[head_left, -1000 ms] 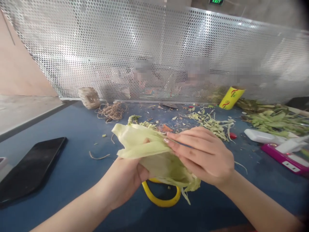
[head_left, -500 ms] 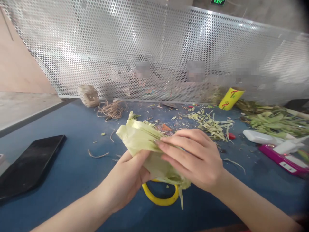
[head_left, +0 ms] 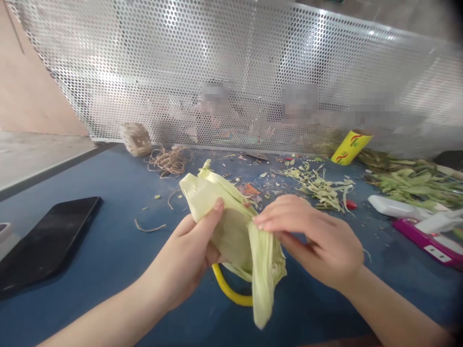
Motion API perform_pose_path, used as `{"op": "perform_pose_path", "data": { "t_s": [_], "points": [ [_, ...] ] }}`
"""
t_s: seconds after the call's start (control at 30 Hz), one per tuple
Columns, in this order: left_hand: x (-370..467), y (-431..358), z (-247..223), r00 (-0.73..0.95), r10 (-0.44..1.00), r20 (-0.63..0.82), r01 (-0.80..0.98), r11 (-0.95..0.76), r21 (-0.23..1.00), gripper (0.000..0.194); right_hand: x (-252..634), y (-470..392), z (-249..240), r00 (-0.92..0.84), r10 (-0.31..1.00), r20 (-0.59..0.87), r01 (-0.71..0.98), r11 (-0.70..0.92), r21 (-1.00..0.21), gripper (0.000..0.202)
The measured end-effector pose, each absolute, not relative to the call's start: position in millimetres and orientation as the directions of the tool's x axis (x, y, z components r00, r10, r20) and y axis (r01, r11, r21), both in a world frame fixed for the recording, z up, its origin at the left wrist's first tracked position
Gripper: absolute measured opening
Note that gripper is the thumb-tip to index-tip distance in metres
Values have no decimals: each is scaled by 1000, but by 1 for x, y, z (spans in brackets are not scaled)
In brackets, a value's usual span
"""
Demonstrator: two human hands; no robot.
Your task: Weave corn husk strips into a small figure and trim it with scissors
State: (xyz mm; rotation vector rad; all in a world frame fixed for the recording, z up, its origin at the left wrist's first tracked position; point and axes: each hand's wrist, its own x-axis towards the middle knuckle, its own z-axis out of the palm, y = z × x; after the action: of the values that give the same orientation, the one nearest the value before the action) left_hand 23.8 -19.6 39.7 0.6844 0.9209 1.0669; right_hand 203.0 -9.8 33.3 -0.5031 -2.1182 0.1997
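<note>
A bundle of pale green leaves (head_left: 227, 226) is held above the blue table, in the middle of the view. My left hand (head_left: 197, 241) grips its left side, thumb on top and fingers underneath. My right hand (head_left: 314, 236) is closed on the upper right edge, fingertips pinching a folded leaf strip (head_left: 263, 274) that hangs down toward me. Partly hidden below the bundle lies a yellow ring-shaped handle (head_left: 231, 291); whatever it belongs to is covered.
A black phone (head_left: 50, 241) lies at the left. Behind are twine (head_left: 170, 161), a pale block (head_left: 136, 140), leaf scraps (head_left: 321, 185) and a yellow roll (head_left: 350, 147) before a perforated metal screen (head_left: 235, 58). A purple power strip (head_left: 427, 241) and green stalks (head_left: 415, 183) are at the right.
My right hand has moved slightly right, and a leaf strip now hangs down from its fingertips. My left thumb now lies across the top of the bundle.
</note>
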Motion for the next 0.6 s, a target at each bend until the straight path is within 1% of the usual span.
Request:
{"op": "perform_pose_path", "data": {
  "t_s": [0.07,0.1,0.17,0.23,0.33,0.4,0.47,0.53,0.6],
  "points": [
    [22,-20,40,210,937,-278,-421,344,839,33,207,-14,36,-600,316,735,234,948,-216,25],
    [22,-19,41,220,937,-272,-422,343,839,34,209,-17,37,-637,280,718,214,959,-185,26],
    [22,-19,42,229,937,-265,-418,340,843,37,212,-21,37,-674,258,693,179,966,-185,24],
    [21,-19,43,228,937,-264,-404,338,850,39,213,-24,35,-668,275,691,132,958,-254,22],
    [20,-19,43,247,935,-253,-397,336,854,39,213,-26,29,-581,355,733,16,905,-426,21],
    [19,-20,41,275,930,-242,-406,341,848,38,215,-26,25,-489,460,741,-74,825,-560,19],
    [17,-20,41,300,927,-226,-422,341,840,37,219,-24,25,-389,571,723,-159,732,-663,17],
    [16,-20,41,315,925,-211,-435,339,834,37,223,-21,28,-344,625,700,-235,665,-709,15],
    [16,-21,41,319,925,-204,-444,336,831,37,225,-19,33,-335,644,688,-293,623,-725,17]
  ]
}}
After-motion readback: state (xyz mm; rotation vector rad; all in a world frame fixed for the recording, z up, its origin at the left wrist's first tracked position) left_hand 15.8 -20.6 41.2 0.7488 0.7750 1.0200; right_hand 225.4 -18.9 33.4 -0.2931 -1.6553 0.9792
